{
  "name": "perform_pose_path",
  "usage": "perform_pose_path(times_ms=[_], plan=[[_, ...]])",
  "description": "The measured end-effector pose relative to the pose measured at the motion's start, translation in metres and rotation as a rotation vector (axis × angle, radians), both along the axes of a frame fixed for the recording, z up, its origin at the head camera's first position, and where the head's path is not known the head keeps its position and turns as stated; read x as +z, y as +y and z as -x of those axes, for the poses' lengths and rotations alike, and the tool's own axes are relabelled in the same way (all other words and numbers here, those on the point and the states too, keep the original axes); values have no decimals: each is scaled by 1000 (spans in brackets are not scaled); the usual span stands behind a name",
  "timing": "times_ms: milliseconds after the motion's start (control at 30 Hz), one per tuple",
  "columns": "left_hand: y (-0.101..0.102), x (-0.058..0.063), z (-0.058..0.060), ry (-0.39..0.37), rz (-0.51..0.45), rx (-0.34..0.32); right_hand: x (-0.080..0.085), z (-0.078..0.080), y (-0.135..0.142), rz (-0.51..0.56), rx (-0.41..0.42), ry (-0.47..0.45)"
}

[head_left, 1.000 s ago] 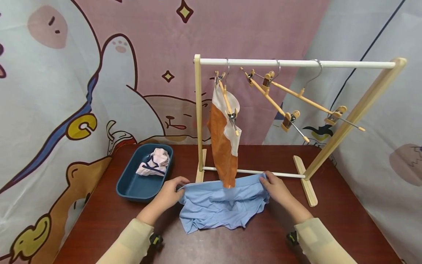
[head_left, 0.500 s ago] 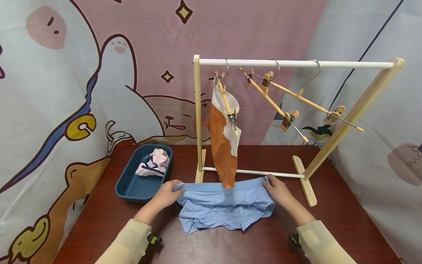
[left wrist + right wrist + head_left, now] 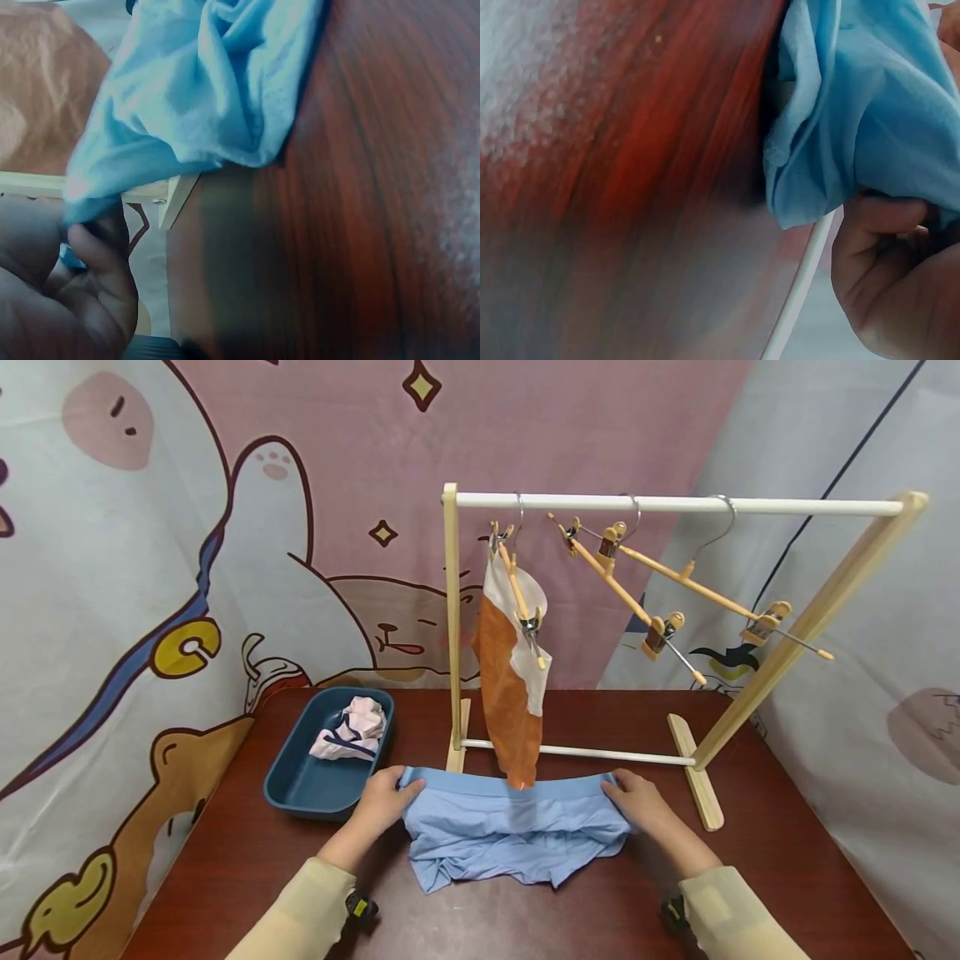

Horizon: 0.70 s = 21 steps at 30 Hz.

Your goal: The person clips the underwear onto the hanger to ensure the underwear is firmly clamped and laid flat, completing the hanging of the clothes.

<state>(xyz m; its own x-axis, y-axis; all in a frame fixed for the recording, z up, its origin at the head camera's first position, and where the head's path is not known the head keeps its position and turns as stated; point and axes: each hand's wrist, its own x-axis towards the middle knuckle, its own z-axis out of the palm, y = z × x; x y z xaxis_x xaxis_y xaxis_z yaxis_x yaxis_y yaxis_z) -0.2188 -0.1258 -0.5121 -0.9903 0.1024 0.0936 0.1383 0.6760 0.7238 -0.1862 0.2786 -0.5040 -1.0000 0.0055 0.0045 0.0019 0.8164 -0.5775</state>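
Light blue shorts (image 3: 517,827) are stretched out between my two hands above the dark red table, waistband up and rumpled cloth hanging below. My left hand (image 3: 386,797) pinches the left end of the waistband, thumb in front; in the left wrist view the thumb (image 3: 105,262) presses the cloth corner. At the other end my right hand (image 3: 637,797) pinches the waistband, its fingers curled in the right wrist view, where the blue cloth (image 3: 900,120) drapes over. The tip of an orange-and-white garment (image 3: 506,685), hanging from a clip hanger (image 3: 517,589), overlaps the waistband in the head view.
A wooden rack with a white rail (image 3: 600,503) stands behind the shorts. Two bare clip hangers, one nearer (image 3: 630,597) and one farther right (image 3: 720,597), hang from it. Left of my left hand is a blue basin (image 3: 288,785) holding a crumpled pale pink cloth (image 3: 352,731).
My left hand has shifted slightly left and my right hand right and down. The waistband is now straighter and more level. The rack, hangers and basin stay as they were.
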Motion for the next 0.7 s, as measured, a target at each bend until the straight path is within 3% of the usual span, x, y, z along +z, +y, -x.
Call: perform_pose_path(times_ms=[133, 333, 533, 700], plan=[[3, -3, 0, 47, 36, 39, -4, 1, -2, 2, -15, -12], [6, -1, -5, 8, 68, 87, -7, 3, -5, -9, -26, -24], [4, 4, -12, -56, 162, 49, -2, 1, -2, 4, -58, -62], [0, 10, -22, -146, 297, 20, 2, -4, 5, -38, 27, -165]])
